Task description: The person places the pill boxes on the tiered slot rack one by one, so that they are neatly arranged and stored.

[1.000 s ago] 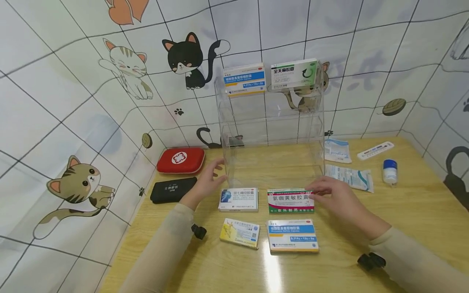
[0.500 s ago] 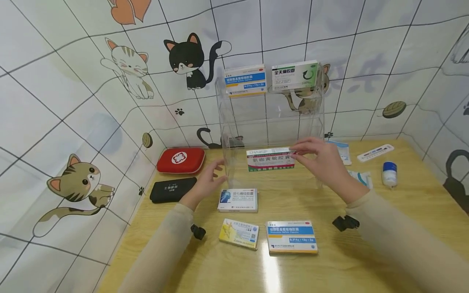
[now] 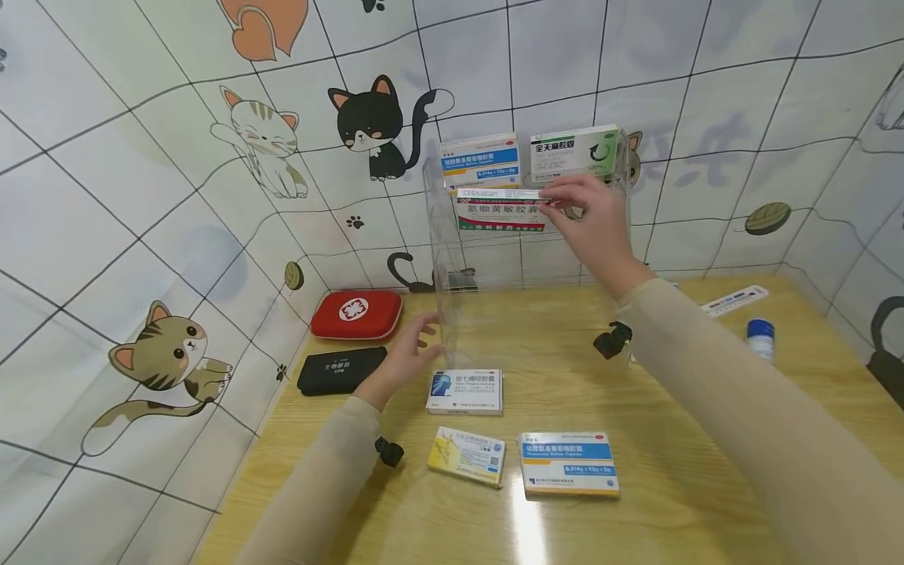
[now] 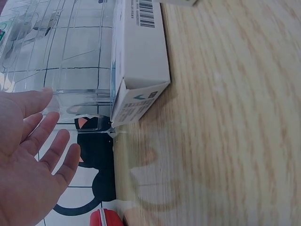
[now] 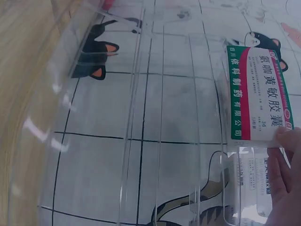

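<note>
Right grip (image 3: 589, 210) pinching red-green box (image 3: 501, 209) | left grip (image 3: 410, 353) spread beside clear rack (image 3: 452, 314) | box's right end hidden by fingers

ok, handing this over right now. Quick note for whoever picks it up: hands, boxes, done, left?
Right hand: pinches the red-green box by its right end, level with the second tier of the clear acrylic rack; not released yet.
Left hand: open, at the rack's lower left corner, no grip on anything.
Done: blue-white box and green-white box stand on the top tier.
Left on the table: white-blue box, yellow box, large blue-striped box.
</note>
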Demonstrator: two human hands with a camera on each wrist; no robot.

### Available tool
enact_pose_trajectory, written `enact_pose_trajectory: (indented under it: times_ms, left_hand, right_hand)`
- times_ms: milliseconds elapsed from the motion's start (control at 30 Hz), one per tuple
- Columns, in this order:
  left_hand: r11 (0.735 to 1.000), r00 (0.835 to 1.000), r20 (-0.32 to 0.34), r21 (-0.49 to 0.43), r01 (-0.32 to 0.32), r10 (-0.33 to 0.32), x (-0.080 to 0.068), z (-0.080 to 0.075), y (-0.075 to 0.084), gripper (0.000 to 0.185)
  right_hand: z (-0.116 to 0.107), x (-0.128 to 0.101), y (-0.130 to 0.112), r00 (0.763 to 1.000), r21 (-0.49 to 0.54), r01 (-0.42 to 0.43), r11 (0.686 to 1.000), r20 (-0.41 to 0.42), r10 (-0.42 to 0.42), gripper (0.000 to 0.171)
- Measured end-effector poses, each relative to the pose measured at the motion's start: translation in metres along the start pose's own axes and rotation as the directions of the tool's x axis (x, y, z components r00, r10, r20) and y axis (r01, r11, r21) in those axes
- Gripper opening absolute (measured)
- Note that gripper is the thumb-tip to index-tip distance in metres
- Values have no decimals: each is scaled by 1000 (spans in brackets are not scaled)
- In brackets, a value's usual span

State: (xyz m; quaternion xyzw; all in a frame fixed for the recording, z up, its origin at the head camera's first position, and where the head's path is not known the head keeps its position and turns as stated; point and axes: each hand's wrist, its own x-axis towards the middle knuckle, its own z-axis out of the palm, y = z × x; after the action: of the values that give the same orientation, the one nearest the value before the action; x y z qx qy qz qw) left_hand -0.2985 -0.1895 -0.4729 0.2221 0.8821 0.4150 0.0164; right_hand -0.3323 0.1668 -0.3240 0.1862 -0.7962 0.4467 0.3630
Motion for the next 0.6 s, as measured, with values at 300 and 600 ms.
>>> enact_pose_trajectory:
  times_ms: [300,600]
  left_hand:
    - [1000,1000,6,13,26,-26,0,1,2,61]
    - [1000,1000,-5,10,25,-25,0,5,1,61]
  right_hand:
    - [25,20,16,999,-62,-29,998,30,31,19]
    - [35,15,15,985,-58,-61,997,158,69,19]
